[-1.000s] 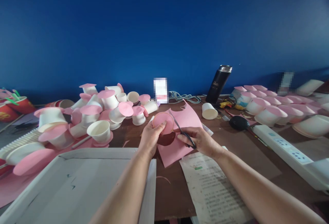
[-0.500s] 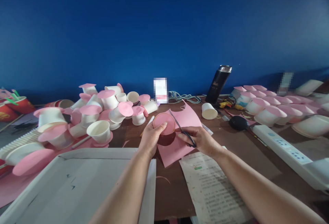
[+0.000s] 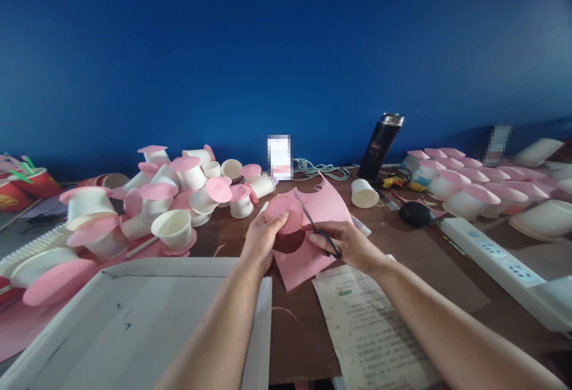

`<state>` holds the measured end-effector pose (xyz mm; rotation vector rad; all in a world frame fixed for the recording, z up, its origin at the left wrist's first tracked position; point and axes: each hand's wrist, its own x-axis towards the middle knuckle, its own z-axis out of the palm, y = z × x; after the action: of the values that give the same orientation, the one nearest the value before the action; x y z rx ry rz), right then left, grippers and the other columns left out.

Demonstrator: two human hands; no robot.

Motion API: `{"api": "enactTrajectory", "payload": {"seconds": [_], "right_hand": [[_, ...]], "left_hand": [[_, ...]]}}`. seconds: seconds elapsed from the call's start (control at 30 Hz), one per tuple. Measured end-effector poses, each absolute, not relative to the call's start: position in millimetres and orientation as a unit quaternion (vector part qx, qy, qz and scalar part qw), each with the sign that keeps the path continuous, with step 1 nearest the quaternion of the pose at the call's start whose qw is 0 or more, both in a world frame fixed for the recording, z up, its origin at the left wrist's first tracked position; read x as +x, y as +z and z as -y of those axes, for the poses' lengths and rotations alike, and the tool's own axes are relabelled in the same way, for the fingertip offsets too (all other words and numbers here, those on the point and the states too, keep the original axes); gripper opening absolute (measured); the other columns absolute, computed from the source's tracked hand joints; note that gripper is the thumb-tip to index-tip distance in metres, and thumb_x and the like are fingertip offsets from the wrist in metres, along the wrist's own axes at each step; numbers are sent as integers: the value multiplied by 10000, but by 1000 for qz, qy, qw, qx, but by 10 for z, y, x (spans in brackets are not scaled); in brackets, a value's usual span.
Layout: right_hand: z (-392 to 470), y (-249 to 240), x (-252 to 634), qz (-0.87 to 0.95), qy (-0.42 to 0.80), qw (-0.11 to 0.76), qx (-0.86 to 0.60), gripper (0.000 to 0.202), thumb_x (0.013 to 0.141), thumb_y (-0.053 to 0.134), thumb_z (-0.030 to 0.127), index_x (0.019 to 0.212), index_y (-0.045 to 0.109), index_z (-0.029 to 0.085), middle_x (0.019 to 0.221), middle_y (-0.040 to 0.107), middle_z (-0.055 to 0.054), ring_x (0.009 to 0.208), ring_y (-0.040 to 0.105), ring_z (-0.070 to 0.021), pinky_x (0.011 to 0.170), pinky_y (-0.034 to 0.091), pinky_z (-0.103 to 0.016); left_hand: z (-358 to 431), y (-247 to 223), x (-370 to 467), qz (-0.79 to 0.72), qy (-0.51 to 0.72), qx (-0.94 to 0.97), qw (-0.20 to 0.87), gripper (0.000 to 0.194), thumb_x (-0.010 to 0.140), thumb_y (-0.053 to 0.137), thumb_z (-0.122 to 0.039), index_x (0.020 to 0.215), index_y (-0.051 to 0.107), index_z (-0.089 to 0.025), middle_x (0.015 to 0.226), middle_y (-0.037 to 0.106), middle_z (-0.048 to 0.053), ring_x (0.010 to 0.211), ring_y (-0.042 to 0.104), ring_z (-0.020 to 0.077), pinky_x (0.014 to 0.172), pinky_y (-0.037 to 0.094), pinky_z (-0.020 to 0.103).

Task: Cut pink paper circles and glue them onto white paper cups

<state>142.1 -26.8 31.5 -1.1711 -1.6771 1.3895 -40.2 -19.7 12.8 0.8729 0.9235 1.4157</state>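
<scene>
Little has shifted since a second ago: the left hand (image 3: 261,241) still pinches the pink paper disc (image 3: 284,213) above the worktop (image 3: 451,282), while the right hand (image 3: 351,245), fingers closed through the scissors (image 3: 318,227), cuts along the disc's right edge, over the pink sheet (image 3: 313,223).

Matt pink paper sheet (image 3: 313,232), metal-bladed scissors (image 3: 315,230), white paper cups (image 3: 174,229), dark wooden table (image 3: 447,282)

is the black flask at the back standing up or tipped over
Standing, though leaning in this view: the black flask rests on its base on the table, silver cap up.
</scene>
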Motion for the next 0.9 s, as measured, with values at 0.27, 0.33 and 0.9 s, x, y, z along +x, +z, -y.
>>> {"api": "enactTrajectory", "payload": {"seconds": [0.27, 0.33, 0.9], "right_hand": [[281, 351, 1402, 632, 529, 335, -456, 522, 691, 707, 525, 1031, 715, 129, 580, 454, 31, 540, 329, -80, 476, 287, -235], [285, 358, 1393, 628, 531, 337, -458, 527, 683, 711, 530, 1015, 717, 121, 575, 443, 31, 540, 319, -78, 471, 277, -232], [265, 310, 1442, 634, 544, 333, -437, 499, 739, 690, 492, 1084, 692, 131, 624, 487, 17, 572, 387, -89, 507, 325, -236]], "left_hand": [[217, 151, -397, -387, 602, 374, 591, 395, 668, 755, -375, 962, 673, -124, 856, 713, 89, 737, 655, 210, 714, 501, 326], [222, 160, -399, -387, 599, 378, 590, 398, 674, 752, -373, 968, 670, -118, 862, 713, 93, 745, 653, 210, 726, 500, 327], [224, 164, -413, -384, 590, 366, 609, 399, 667, 760, -367, 973, 679, -123, 840, 719, 95, 705, 664, 217, 704, 517, 347]]}}
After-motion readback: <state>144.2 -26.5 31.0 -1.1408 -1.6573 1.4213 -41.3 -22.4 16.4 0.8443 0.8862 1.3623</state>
